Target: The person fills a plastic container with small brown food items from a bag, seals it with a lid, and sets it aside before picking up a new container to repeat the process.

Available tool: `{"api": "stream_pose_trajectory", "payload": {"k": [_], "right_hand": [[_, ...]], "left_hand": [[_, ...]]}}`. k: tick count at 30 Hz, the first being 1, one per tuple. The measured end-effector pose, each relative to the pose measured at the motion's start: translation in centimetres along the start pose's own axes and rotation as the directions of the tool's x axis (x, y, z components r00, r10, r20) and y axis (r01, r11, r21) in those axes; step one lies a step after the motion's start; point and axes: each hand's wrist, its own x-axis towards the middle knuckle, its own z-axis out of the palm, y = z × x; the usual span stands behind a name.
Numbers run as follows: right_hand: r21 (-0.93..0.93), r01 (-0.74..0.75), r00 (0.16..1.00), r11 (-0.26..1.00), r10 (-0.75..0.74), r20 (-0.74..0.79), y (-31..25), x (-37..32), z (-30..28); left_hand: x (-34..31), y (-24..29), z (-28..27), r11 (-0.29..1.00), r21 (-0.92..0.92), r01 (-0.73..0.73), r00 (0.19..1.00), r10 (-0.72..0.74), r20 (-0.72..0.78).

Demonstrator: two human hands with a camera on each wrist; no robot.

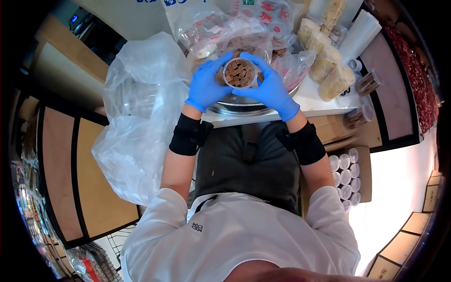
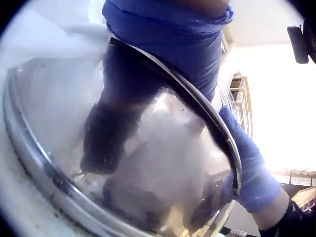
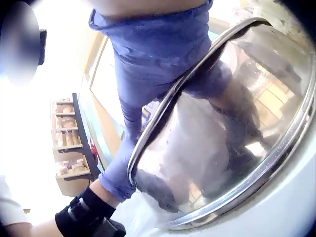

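Both my hands, in blue gloves, are around a clear round tub (image 1: 239,74) filled with brown cubes, in the head view. My left hand (image 1: 205,85) grips it from the left side, and my right hand (image 1: 273,92) curls around its right side. They hold it over a shiny metal basin (image 1: 235,111), which has more brown pieces (image 1: 278,53) and plastic bags in it. In both wrist views the basin's wall (image 2: 163,148) fills much of the picture. Its rim hides the fingers and the tub there.
A large translucent plastic bag (image 1: 141,108) hangs at the left. Printed plastic bags (image 1: 253,23) lie behind the basin. Tubs of pale pieces (image 1: 337,82) and a white roll (image 1: 364,35) are at the right. Below them, several lidded tubs (image 1: 345,177) stand in a box.
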Motion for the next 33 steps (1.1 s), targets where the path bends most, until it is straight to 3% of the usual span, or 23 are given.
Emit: {"api": "stream_pose_trajectory", "payload": {"k": [3,5,9,12,14,15,17,18,20,21,23,27,29,30,32,33], "right_hand": [[0.024,-0.016,0.999,1.000,0.017,-0.039,0.3,0.1,0.4],[-0.122,0.008,0.997,0.992,-0.018,-0.080,0.4,-0.1,0.4],[-0.068,-0.059,0.996,0.996,0.055,-0.066,0.0,-0.3,0.3],[-0.001,-0.064,0.997,0.998,0.064,-0.054,0.1,-0.2,0.2],[-0.064,-0.012,1.000,0.998,0.013,0.010,0.0,-0.2,0.1],[-0.064,-0.010,1.000,0.998,0.011,0.011,0.2,-0.3,0.1],[-0.019,0.099,0.986,0.995,-0.100,-0.133,1.0,-0.6,0.2],[-0.020,0.099,0.986,0.995,-0.101,-0.130,1.3,-0.6,-0.1],[-0.050,0.099,0.950,0.994,-0.109,-0.294,1.9,-0.4,-1.1],[-0.050,0.099,0.952,0.994,-0.110,-0.287,1.8,-0.6,-1.4],[-0.074,0.111,0.935,0.991,-0.129,-0.330,1.5,-1.1,-1.6],[-0.155,0.107,0.954,0.982,-0.145,-0.263,-0.8,-1.2,-2.0],[-0.195,0.016,0.962,0.981,-0.068,-0.264,-1.7,-0.6,-2.7],[-0.195,0.004,0.964,0.981,-0.056,-0.261,-1.7,-0.4,-3.0],[-0.061,-0.134,0.990,0.989,0.131,-0.048,-1.5,0.4,-3.9],[-0.137,-0.227,0.972,0.964,0.233,0.026,-1.9,0.8,-4.3]], "left_hand": [[-0.3,0.2,-0.2,0.991,-0.090,0.103,0.992,-0.096,0.085],[-0.1,0.3,-0.1,0.986,-0.112,0.122,0.988,-0.109,0.113],[0.3,0.1,0.4,0.989,-0.144,-0.011,0.999,0.018,0.048],[0.6,-0.2,0.6,0.992,-0.117,0.044,0.998,-0.038,0.050],[0.8,-0.1,0.1,0.945,-0.261,0.198,0.964,-0.139,0.228],[0.8,-0.3,0.1,0.945,-0.261,0.197,0.964,-0.139,0.225],[0.4,-0.6,0.2,0.956,-0.255,0.147,0.982,-0.109,0.155],[0.3,-0.2,-0.1,0.955,-0.256,0.148,0.982,-0.111,0.153],[-0.1,0.7,-0.9,0.935,-0.246,0.255,0.967,-0.238,0.095],[-0.1,0.6,-1.0,0.934,-0.247,0.258,0.966,-0.243,0.091],[0.0,0.3,-1.2,0.944,-0.205,0.259,0.948,-0.207,0.241],[-0.4,-1.0,-0.5,0.905,-0.291,0.311,0.912,-0.198,0.360],[-0.3,-1.0,-0.6,0.927,-0.315,0.205,0.920,-0.074,0.384],[-0.3,-1.1,-0.5,0.922,-0.321,0.215,0.918,-0.078,0.389],[-0.1,-1.3,-0.1,0.926,-0.344,0.158,0.926,-0.018,0.378],[0.0,-1.4,-0.1,0.924,-0.349,0.158,0.926,-0.016,0.377]]}}
